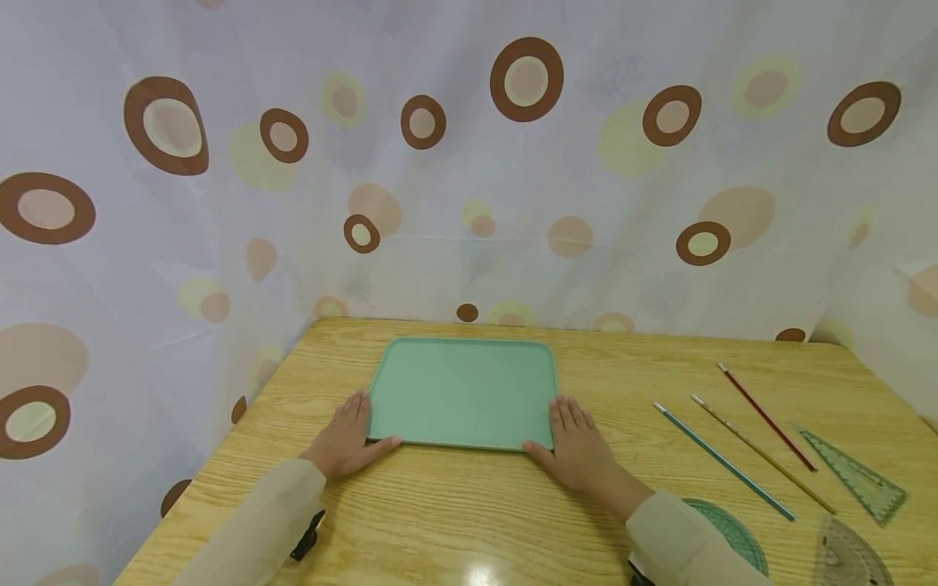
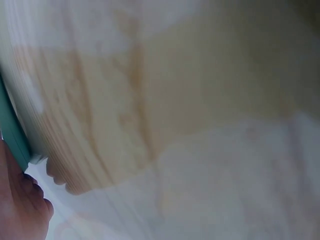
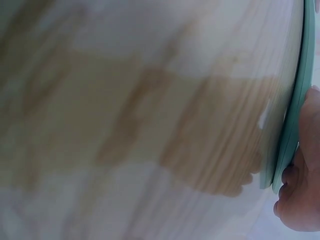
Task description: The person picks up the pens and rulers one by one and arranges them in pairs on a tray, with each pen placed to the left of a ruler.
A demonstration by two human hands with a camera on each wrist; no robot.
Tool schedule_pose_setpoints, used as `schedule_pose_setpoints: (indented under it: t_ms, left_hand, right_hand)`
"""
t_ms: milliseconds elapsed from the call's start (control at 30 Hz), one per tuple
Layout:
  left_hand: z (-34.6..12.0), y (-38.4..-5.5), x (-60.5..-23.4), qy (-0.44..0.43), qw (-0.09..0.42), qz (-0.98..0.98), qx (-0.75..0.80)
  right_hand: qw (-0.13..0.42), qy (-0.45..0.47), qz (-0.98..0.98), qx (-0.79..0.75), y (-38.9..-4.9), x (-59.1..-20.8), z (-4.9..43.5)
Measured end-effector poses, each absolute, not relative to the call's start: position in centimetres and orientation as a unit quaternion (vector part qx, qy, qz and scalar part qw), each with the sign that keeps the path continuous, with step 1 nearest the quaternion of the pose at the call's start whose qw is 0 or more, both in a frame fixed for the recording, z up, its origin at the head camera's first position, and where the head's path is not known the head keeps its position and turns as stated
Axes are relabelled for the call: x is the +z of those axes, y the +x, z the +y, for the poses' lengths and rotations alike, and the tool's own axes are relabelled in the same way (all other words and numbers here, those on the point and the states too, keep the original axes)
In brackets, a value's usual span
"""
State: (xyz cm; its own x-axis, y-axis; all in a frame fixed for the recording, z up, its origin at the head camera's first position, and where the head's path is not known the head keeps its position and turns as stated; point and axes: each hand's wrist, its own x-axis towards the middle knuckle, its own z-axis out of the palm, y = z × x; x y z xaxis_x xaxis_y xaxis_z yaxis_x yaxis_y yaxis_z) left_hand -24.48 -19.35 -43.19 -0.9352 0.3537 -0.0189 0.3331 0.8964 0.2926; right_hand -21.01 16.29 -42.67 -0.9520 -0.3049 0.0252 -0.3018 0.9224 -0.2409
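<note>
We take the green rectangular tray (image 1: pixel 463 393) as ref.; it lies on the wood-grain tabletop (image 1: pixel 454 521), long sides running L–R. L hand (image 1: pixel 348 439) is at the tray's L side: we see fingers extended along that edge, thumb touching the near edge by the L corner. R hand (image 1: pixel 575 448) mirrors this at the tray's R side: fingers straight, thumb at the near-R corner. Per head view, neither hand is curled round the rim; wrist views give only part of each hand & the tray edge. R of the tray, well apart, we find 3 pencils slanted the same way: blue pencil (image 1: pixel 724 461) (nearest the tray), gold pencil (image 1: pixel 762 452), red pencil (image 1: pixel 767 417). Farther R of the tray: translucent green set square (image 1: pixel 872 487). Nearer us than the tray & to its R: clear protractor (image 1: pixel 846 561), plus round green disc (image 1: pixel 733 533), partly hidden by R sleeve (image 1: pixel 681 541). Behind the tray hangs a white curtain (image 1: pixel 469 179) w/ brown circles.
</note>
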Motion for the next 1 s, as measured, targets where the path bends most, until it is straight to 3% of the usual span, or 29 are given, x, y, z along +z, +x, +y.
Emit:
schedule_pose_setpoints:
  t_ms: [1000]
  left_hand:
    - [-17.8,-24.0,-43.3,0.184,0.034,0.972,0.143]
  right_hand:
    - [0.001,-0.157,0.979,-0.127,-19.9,-42.6,18.2]
